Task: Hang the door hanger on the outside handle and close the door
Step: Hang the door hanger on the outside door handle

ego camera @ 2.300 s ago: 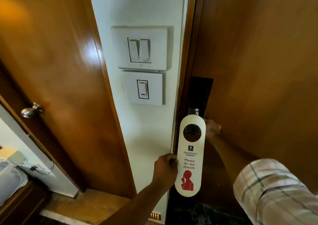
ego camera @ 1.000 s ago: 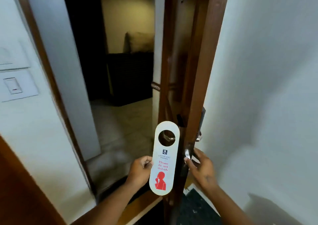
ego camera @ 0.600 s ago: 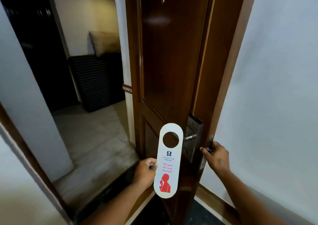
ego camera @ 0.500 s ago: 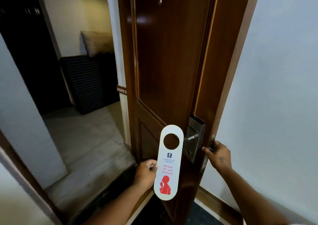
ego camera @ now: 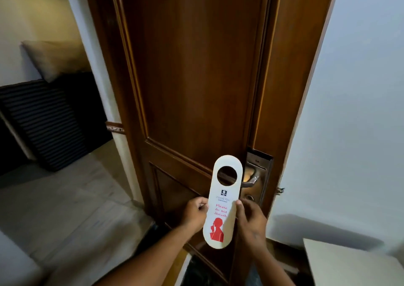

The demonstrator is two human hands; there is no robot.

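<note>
The white door hanger [ego camera: 223, 200] with red "Please do not disturb" lettering and a round hole stands upright in front of the open brown wooden door [ego camera: 196, 78]. My left hand [ego camera: 194, 213] grips its left edge and my right hand [ego camera: 251, 218] grips its right edge. The hanger's hole sits just left of the metal outside handle [ego camera: 251, 179], which juts from a steel lock plate [ego camera: 261, 172] near the door's edge. Hanger and handle are apart.
A white wall [ego camera: 349, 111] lies to the right of the door edge. Left of the door, a tiled corridor floor [ego camera: 65, 198] leads to a dark striped piece of furniture [ego camera: 43, 121] with a cushion on top. A pale surface [ego camera: 349, 261] sits at lower right.
My right hand has let go of the door edge and taken hold of the hanger's right side. The outside face of the door now fills the view, with the hanger nearer the handle.
</note>
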